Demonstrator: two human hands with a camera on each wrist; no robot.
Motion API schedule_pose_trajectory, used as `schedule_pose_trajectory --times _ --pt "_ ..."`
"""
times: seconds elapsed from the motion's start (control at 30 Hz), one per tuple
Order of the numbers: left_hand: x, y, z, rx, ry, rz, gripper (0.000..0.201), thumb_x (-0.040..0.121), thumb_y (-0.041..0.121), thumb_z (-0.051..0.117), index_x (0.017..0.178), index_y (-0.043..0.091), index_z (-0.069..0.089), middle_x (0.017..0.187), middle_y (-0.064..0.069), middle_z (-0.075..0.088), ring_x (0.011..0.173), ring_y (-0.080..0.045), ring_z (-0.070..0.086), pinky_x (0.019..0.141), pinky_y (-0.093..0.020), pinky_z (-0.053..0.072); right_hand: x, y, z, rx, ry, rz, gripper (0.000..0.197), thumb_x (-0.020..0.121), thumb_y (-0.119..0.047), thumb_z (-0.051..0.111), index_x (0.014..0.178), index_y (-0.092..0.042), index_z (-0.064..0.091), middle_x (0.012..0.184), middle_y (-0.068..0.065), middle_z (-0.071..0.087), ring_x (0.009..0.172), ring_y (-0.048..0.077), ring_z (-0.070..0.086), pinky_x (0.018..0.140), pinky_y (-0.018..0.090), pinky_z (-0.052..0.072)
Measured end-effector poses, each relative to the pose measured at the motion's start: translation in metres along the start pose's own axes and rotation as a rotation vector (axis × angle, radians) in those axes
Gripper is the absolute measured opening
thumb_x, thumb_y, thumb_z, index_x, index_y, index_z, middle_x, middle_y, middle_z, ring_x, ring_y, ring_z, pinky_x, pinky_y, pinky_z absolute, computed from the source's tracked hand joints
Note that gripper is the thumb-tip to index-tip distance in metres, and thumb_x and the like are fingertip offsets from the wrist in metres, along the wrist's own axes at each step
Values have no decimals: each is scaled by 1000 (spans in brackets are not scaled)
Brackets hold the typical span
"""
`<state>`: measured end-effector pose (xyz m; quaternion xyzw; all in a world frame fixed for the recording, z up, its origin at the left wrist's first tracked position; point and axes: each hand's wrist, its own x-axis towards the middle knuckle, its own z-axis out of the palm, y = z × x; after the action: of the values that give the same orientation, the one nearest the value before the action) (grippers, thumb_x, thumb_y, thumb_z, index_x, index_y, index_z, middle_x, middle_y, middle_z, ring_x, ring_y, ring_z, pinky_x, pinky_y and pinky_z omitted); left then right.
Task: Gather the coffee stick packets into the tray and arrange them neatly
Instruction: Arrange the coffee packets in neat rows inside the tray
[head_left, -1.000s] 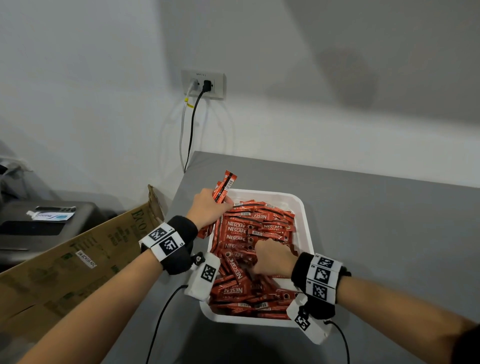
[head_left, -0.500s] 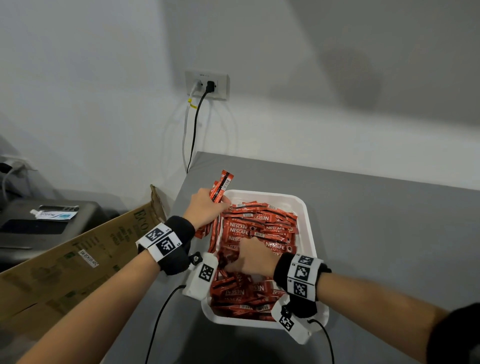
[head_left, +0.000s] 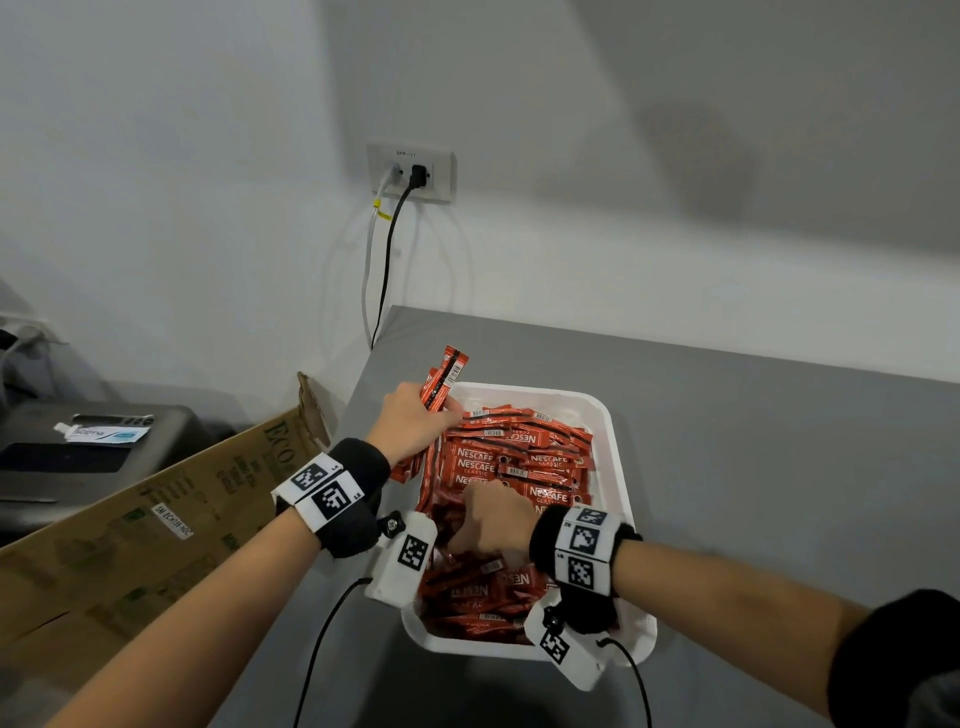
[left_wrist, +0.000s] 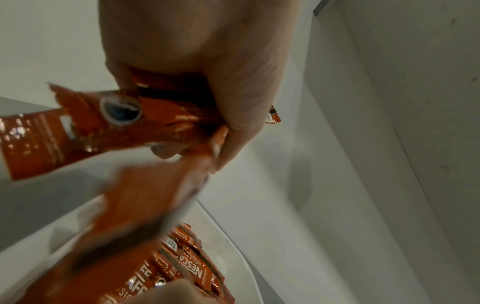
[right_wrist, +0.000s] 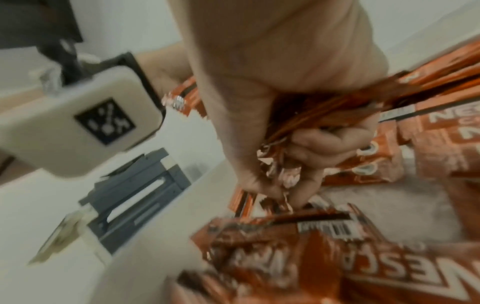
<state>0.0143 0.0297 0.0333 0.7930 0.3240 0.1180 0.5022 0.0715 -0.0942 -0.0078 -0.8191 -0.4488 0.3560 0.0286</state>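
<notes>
A white tray (head_left: 615, 457) on the grey table holds a heap of red coffee stick packets (head_left: 519, 457). My left hand (head_left: 415, 421) is at the tray's far left corner and grips a bundle of packets (head_left: 444, 382) that stick up past the rim; the left wrist view shows the fingers (left_wrist: 233, 115) curled round the bundle (left_wrist: 78, 131). My right hand (head_left: 493, 519) is down in the middle of the tray, and in the right wrist view its fingers (right_wrist: 306, 144) clutch a few packets (right_wrist: 337, 109) from the heap.
A flattened cardboard box (head_left: 145, 525) leans at the table's left edge, with a dark printer (head_left: 78, 447) behind it. A wall socket (head_left: 413, 171) with two cables hangs above the table's far corner. Wrist camera cables trail over the near table (head_left: 753, 441).
My right hand has slid left and toward the tray's middle, digging into the heap. The left hand has kept its bundle at the far left corner, barely moving.
</notes>
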Motion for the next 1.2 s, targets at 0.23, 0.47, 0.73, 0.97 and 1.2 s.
schedule_pose_trajectory --times 0.23,0.47,0.73,0.97,1.2 --pt "4 -6 -8 -33 73 6 17 87 15 59 89 -1 63 80 -17 54 71 -23 50 69 -28 45 -14 33 -33 412 130 -64 20 92 1 43 110 -8 46 76 2 59 55 10 56 49 18 47" --pt "2 -3 -6 0 64 21 9 88 16 59 86 7 59 67 -7 47 58 -14 44 60 -21 41 -4 31 -2 260 104 -140 15 85 -11 63 81 3 64 76 17 69 60 25 63 54 26 49" --pt "4 -11 -8 -27 71 14 29 88 15 59 97 -12 62 79 -15 56 64 -16 51 62 -20 44 1 15 10 -46 52 -86 52 73 -49 75 79 0 59 74 7 63 61 21 60 54 31 51" --pt "3 -10 -5 -3 56 37 14 89 17 58 85 4 58 60 0 46 46 -3 45 47 -8 39 -4 6 10 -178 111 -72 52 73 -53 74 61 -16 40 67 -2 51 70 22 55 57 28 43" --pt "3 -10 -5 0 45 45 15 89 18 58 80 6 54 58 2 45 46 -5 44 46 -8 39 -7 6 13 -105 24 -52 34 80 -35 73 77 -14 47 78 0 52 78 20 53 61 27 43"
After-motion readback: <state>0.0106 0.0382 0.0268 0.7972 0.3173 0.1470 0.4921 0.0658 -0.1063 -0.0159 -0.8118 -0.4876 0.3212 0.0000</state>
